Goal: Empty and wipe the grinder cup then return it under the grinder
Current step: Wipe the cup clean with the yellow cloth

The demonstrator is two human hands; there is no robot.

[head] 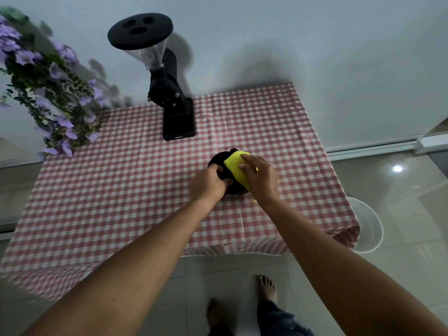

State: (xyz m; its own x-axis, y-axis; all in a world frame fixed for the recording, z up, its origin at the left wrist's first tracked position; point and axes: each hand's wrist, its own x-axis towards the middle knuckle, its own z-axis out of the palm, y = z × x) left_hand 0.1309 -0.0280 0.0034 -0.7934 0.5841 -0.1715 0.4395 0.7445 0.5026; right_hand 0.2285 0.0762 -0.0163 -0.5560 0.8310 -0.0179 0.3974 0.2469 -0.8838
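Both hands meet on the grinder cup (219,163): left hand (208,181) grips, right hand (260,177) presses cloth (236,167)

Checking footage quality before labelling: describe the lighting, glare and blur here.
Head view: dim, bluish light; the grinder casts soft shadows on the wall; a lamp glare spot shines on the glossy floor; wide-angle distortion bends the tablecloth edges; the flowers look blurred.

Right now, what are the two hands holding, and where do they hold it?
The left hand grips the black cup by its near rim. The right hand presses a yellow cloth onto it.
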